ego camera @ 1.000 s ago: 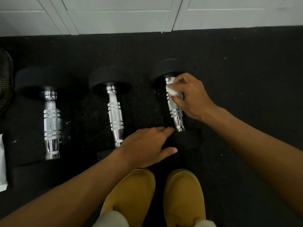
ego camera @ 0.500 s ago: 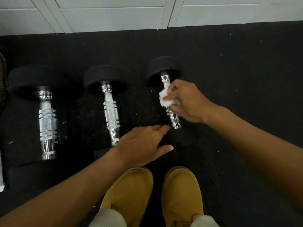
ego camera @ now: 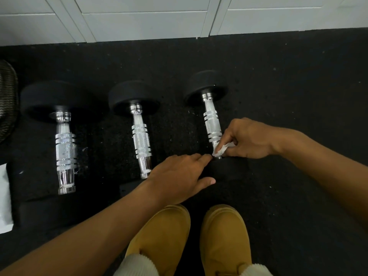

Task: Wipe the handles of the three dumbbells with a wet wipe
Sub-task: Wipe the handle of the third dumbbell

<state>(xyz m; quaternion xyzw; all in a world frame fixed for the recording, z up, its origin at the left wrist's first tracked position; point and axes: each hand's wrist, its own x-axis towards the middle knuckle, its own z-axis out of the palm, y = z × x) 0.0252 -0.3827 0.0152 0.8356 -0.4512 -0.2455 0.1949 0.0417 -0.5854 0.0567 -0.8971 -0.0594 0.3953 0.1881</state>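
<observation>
Floor: black rubber mat [ego camera: 288, 96].
Right hand [ego camera: 251, 139]: pinches wipe [ego camera: 223, 149] at 3 o'clock dumbbell [ego camera: 212, 120].
Left hand [ego camera: 179, 176]: flat, open, steadying.
Risk: dumbbell may roll, wipe may slip.

This looks like a home gym or small workout room. The floor [ego camera: 278, 86] is black speckled rubber matting of the kind laid under weights. Three dumbbells [ego camera: 141, 134] with chrome knurled handles and black round heads lie side by side on it across the middle of the frame. Along the top edge runs a row of white panelled doors [ego camera: 143, 18], closet-like.
</observation>
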